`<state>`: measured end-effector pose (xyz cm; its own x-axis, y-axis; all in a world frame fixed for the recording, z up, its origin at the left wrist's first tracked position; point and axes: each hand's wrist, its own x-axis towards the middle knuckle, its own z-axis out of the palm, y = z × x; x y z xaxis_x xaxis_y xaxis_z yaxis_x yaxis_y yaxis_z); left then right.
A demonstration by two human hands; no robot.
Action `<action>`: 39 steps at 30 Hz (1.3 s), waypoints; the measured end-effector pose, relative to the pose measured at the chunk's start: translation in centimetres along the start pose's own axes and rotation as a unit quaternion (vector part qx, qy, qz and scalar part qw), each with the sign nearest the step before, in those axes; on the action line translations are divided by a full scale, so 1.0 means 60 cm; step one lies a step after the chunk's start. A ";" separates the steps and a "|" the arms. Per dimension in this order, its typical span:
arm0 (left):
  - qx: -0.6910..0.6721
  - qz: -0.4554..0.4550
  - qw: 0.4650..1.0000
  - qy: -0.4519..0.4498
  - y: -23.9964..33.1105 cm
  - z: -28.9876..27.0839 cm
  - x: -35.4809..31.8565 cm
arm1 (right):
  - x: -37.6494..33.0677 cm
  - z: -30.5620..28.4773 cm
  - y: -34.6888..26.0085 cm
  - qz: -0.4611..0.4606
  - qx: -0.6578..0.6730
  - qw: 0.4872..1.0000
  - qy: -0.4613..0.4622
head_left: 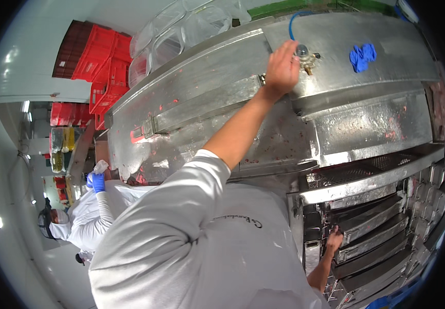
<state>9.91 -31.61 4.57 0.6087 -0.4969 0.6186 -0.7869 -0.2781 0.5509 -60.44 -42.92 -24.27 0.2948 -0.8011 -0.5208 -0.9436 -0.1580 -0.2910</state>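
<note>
My bare left hand (pixel 282 68) reaches across the steel table, its fingers stretched out beside a round pressure gauge (pixel 302 50) with brass fittings and a blue hose (pixel 293 23). The fingers are at the gauge's near side; whether they touch it I cannot make out. Lower right, my bare right hand (pixel 335 240) is at the ends of long metal trays (pixel 371 226) stacked in a steel rack. Its fingers are curled by the rack's edge, and what they hold, if anything, is too small to tell.
Crumpled blue gloves (pixel 362 56) lie on the steel table (pixel 377 31). A long metal bar mechanism (pixel 207 105) runs along it, with reddish scraps around. Red crates (pixel 99 56) and clear plastic bags (pixel 181 31) stand behind. At left, a co-worker's blue-gloved hand (pixel 97 181) holds clear plastic.
</note>
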 end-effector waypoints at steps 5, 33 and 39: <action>0.077 0.097 0.992 0.023 0.004 0.023 0.014 | -0.085 -0.432 -0.166 -0.147 0.121 0.950 0.249; -0.839 -0.441 0.319 -0.030 0.104 -0.385 -0.211 | -0.585 -0.355 -1.281 -0.874 -0.307 0.361 -0.105; -0.616 -0.440 0.653 0.030 -0.088 -0.344 -0.387 | -0.551 -0.125 -1.291 -0.911 -0.262 0.282 -0.148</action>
<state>2.05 -1.61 -1.14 0.8019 -0.5470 -0.2403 0.5263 0.4562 0.7176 1.77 -8.52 21.48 0.2879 0.9567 0.0435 0.9452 -0.2766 -0.1735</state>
